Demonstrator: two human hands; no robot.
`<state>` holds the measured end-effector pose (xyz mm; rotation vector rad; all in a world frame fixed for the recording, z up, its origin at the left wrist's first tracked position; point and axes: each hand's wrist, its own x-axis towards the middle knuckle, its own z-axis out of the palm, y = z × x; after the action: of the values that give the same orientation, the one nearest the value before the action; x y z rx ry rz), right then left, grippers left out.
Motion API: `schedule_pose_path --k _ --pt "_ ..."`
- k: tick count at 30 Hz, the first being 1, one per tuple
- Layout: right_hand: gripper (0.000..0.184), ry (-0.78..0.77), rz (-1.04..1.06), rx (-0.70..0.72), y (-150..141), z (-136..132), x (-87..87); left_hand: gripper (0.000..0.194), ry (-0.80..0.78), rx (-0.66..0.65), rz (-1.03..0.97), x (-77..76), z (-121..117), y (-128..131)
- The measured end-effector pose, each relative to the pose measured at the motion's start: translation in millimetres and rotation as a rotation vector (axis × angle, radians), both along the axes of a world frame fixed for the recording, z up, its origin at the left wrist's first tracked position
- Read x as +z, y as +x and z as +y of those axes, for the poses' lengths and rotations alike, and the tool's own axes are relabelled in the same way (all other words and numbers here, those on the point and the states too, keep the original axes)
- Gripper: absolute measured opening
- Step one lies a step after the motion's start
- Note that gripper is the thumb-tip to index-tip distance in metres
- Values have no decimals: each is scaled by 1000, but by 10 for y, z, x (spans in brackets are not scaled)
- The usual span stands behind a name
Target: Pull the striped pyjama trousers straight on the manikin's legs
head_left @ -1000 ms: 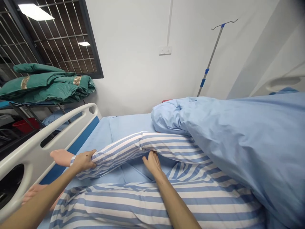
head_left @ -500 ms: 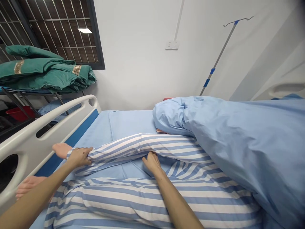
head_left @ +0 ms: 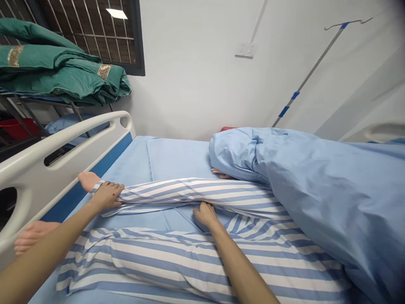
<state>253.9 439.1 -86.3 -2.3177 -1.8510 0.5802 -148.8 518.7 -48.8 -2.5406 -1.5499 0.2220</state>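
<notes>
A figure in blue-and-white striped trousers lies on the bed, its far leg (head_left: 177,188) stretched toward the footboard. Around the lower shin, just above the bare far foot (head_left: 88,181), my left hand (head_left: 109,195) is closed. My right hand (head_left: 206,214) is at the underside of the same leg near the knee, fingers curled beneath it and partly hidden. The near leg (head_left: 152,257) rests flat on the mattress, and its bare foot (head_left: 33,236) is partly covered by my left forearm.
A light blue quilt (head_left: 303,169) covers the upper body; a hand (head_left: 221,173) shows at its edge. The white footboard (head_left: 79,135) stands at the left. Folded green bedding (head_left: 69,76) lies beyond it. An IV pole (head_left: 313,67) rises behind the bed.
The far leg has come down a little at the knee and lies straighter, with both my hands still on it. The camera view has shifted slightly.
</notes>
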Motion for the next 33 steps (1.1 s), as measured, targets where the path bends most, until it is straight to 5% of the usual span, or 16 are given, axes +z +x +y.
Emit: schedule_pose_path --k 7,20,25,29,33 --pt "53 -159 3 108 26 -76 49 43 -19 65 -40 31 -65 109" --pt "46 49 -9 326 -168 -567 490 62 153 59 -159 -134 -247 221" --pt "44 40 61 365 -217 -916 461 56 224 45 -439 -158 -712 392" --pt "44 41 68 394 -187 -1078 497 50 -54 -48 -587 -91 -1256 314" --pt "43 133 37 349 -165 -1201 474 63 -233 -131 -515 -98 -1639 129"
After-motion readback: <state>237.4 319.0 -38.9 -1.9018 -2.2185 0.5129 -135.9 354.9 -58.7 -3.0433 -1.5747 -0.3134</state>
